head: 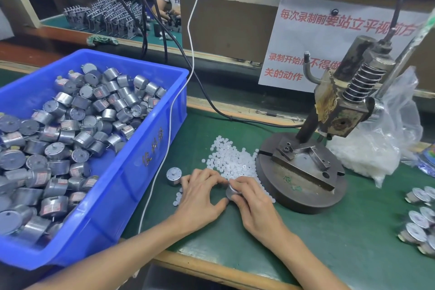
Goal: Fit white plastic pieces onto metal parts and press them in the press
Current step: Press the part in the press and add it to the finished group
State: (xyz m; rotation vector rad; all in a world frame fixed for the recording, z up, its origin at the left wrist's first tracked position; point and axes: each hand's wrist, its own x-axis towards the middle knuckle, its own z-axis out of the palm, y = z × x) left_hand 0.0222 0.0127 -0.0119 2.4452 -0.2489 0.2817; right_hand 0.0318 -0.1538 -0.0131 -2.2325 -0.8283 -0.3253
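A round metal part [231, 192] sits between my two hands on the green mat. My left hand [202, 193] curls round its left side, thumb under it. My right hand [253, 198] pinches at its top, where a small white piece seems to sit; the fingers hide most of it. A pile of white plastic pieces [231, 156] lies just beyond my hands. Another metal part [174, 175] stands upright left of my left hand. The hand press [306, 167] stands to the right, its round base plate bare.
A blue bin [131, 148] full of metal parts fills the left. Several finished parts [421, 216] lie at the right edge. A clear bag of white pieces [376, 148] sits behind the press. Cables run across the mat at the back. The table's wooden edge runs along the front.
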